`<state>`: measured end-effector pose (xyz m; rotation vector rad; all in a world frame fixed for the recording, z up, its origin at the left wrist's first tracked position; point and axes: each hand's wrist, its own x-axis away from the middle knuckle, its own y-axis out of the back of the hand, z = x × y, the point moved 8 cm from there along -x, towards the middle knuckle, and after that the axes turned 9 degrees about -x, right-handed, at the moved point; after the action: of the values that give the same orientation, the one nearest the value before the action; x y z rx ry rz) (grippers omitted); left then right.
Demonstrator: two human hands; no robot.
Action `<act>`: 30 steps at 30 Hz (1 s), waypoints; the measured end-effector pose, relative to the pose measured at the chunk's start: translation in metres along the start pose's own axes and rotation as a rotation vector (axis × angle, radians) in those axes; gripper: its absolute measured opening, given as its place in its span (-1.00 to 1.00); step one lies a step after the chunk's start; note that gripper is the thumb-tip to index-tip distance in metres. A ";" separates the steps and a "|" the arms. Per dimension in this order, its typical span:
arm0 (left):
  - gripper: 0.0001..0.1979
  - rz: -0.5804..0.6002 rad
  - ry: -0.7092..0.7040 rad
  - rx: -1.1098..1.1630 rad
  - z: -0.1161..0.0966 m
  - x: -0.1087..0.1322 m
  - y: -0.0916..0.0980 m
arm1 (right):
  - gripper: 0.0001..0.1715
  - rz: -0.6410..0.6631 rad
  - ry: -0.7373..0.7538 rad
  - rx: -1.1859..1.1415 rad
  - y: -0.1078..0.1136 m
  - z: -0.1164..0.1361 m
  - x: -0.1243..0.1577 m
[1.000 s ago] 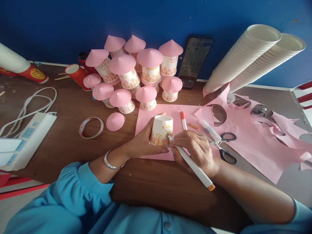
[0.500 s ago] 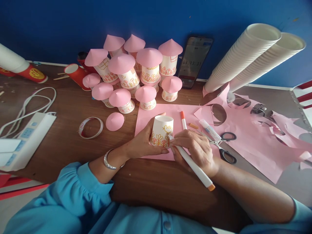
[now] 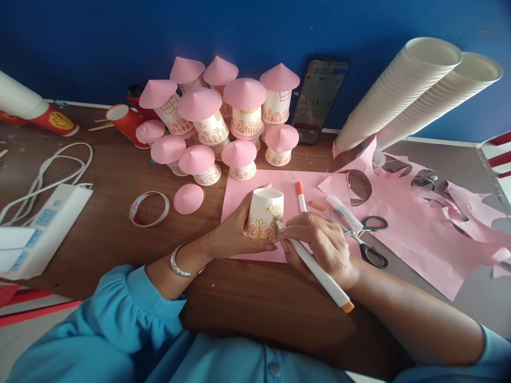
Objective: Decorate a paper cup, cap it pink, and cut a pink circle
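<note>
My left hand [image 3: 233, 229] is closed around a white paper cup [image 3: 266, 205], thumb along its lower edge and fingers behind it. Yellow and orange plant shapes and a yellow bird-like outline cover the side facing me. My right hand [image 3: 325, 247] grips a thick white marker [image 3: 319, 274] with an orange end, its tip at the lower right of the cup's drawing. Under both hands lies a pink paper sheet [image 3: 239, 199]. A second marker with an orange cap [image 3: 299, 196] rests on that sheet, just beyond my right hand.
Several cups with pink cone roofs [image 3: 199, 103] stand at the back. A phone [image 3: 321, 101] leans on the wall beside them. Two tall cup stacks [image 3: 399, 90], scissors [image 3: 373, 242] and cut pink paper [image 3: 419, 250] are on the right; a tape roll [image 3: 149, 209] and power strip [image 3: 51, 223] on the left.
Both hands keep nearly the same pose, with the marker tip still at the cup's lower right side. The phone's timer reads two seconds later.
</note>
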<state>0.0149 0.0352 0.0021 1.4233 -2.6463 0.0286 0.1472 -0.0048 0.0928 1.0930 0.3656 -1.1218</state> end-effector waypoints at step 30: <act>0.09 0.044 -0.002 0.164 0.003 0.000 -0.003 | -0.71 -0.019 -0.017 0.005 0.001 -0.004 0.001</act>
<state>0.0170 0.0333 -0.0008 1.4111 -2.7320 0.2541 0.1496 -0.0022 0.0911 1.0858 0.3606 -1.1487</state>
